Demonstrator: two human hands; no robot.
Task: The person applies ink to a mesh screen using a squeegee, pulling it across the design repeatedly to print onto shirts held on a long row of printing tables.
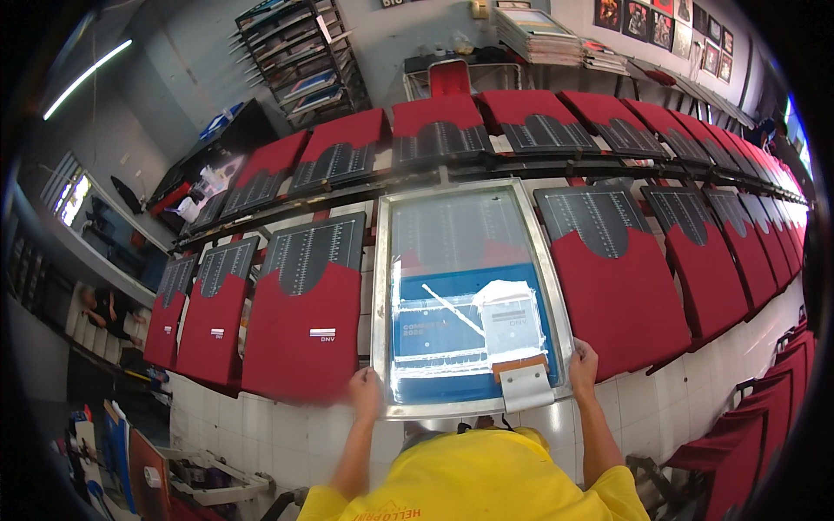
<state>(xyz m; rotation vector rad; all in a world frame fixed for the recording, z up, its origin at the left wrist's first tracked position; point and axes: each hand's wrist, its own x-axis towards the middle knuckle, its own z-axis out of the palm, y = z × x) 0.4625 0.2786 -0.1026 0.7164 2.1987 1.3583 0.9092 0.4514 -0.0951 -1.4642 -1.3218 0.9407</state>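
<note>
A screen printing frame [470,409] with a pale metal rim and a blue stencil on its mesh spans the space between my hands. My left hand [365,391] is closed on its near left corner; my right hand [584,360] grips its right side near the front corner. White ink streaks the blue area. On the mesh at the near right rests a squeegee [525,386] with a brown strip and a whitish part. Through the mesh, a dark board with ruled lines shows faintly. What lies directly beneath the blue area is hidden.
Dark ruled boards carrying red shirts [300,334] stand in two long rows; several left ones bear a small white print. Another red shirt [612,300] lies to my right. Behind are a rack [300,65] and stacked frames [539,35]. A person [113,311] sits far left.
</note>
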